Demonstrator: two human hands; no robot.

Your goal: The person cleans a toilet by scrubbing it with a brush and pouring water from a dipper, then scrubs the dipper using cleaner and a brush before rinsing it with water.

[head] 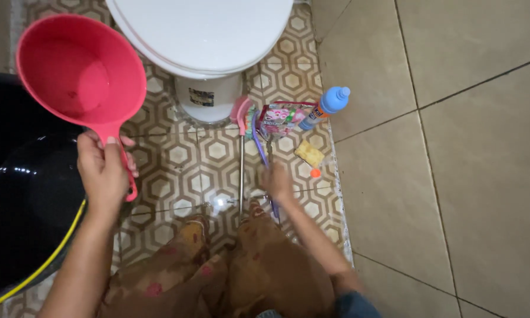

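Gripping the handle of a red dipper [81, 70], the left hand [103, 171] lifts it above the black tub [23, 194]. The right hand [276, 181] closes fingers on a purple-handled brush [263, 147] lying on the patterned floor [176, 156] near the toilet base [209, 97].

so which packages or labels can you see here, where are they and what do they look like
cleaner bottle: lying on the patterned floor by the wall, blue with an orange and white label
sachet pack: flat, pink and white, left of the bottle
label: small dark rectangle on the white toilet base
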